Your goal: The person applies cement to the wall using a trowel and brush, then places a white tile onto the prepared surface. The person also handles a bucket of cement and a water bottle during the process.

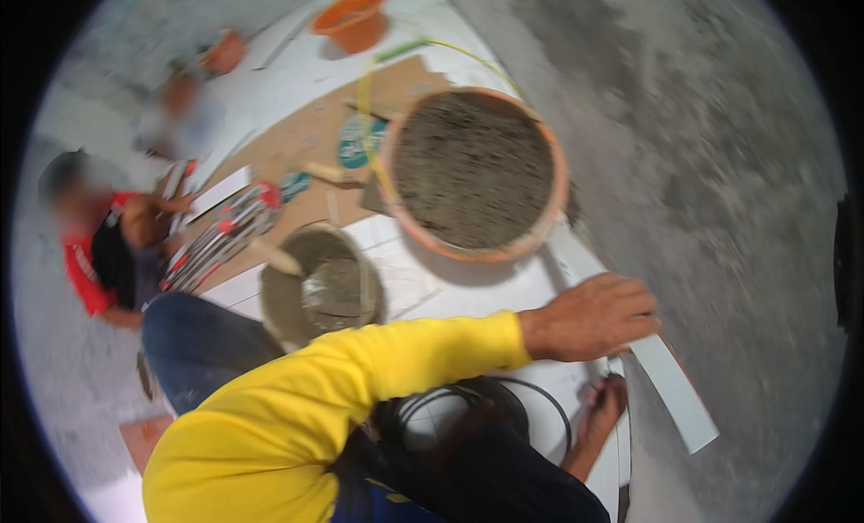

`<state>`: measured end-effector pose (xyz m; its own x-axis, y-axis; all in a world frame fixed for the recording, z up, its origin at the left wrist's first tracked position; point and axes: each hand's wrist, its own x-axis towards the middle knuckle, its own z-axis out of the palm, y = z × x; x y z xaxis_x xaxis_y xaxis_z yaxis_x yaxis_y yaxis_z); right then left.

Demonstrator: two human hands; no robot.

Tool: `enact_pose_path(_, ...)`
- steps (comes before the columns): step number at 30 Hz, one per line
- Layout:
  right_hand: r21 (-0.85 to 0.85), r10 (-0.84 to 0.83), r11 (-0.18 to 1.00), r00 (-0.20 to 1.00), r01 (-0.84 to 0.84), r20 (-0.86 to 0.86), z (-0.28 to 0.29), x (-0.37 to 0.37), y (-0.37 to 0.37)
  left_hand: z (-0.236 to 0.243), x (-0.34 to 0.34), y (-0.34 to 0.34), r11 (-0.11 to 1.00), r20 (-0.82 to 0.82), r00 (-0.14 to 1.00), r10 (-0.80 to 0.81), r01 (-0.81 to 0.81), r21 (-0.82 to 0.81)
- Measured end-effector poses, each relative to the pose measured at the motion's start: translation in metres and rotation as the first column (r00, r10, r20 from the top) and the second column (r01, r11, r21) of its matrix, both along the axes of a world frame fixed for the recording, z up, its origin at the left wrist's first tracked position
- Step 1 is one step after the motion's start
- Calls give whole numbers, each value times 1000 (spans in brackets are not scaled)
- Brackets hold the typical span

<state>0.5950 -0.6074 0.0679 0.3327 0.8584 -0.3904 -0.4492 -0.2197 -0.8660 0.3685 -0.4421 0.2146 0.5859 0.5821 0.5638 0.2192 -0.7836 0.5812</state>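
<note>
My left hand [596, 318], in a yellow sleeve, reaches across to the right. Its fingers are bent over a narrow white tile strip [673, 392], gripping it at the edge of the white tiled floor. The strip's near end sticks out over the grey concrete. Below it, my right hand [605, 401] is close to the tile edge with its fingers curled; whatever they may hold is hidden. Left of the strip stands a large orange tub [556, 219] filled with grey mortar [472, 167]. A smaller bucket [279, 298] with wet grey mix and a wooden-handled tool [274, 256] is nearer my left knee.
A black coiled cable [531, 388] lies by my legs. Cardboard [315, 136] covers tiles beyond the buckets. At left, a person in red and black [103, 253] holds a white tile piece [219, 194] beside a tile cutter [216, 239]. Another orange bucket [351, 23] stands farther back.
</note>
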Motion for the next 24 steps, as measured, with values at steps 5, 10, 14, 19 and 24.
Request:
enact_pose_path(5,-212,247,951,964,-223,95,18,-12,-26,3,28,-43,968,240,962,131,-73,-239)
enact_pose_path(10,-367,467,836,880,-409,84,34,9,-61,-31,46,-59,422,55,906,420,-141,-895)
enact_pose_path(14,-363,343,890,929,-275,139,-5,29,-94,-99,52,-42,278,157,755,637,-35,-960)
enact_pose_path(19,-234,-22,972,998,34,56,-6,-3,-58,-123,39,-14,-99,-87,761,643,-30,-995)
enact_pose_path(24,-238,-37,970,997,52,67,-15,2,-13,-161,30,29,-97,-51,778,626,12,-995)
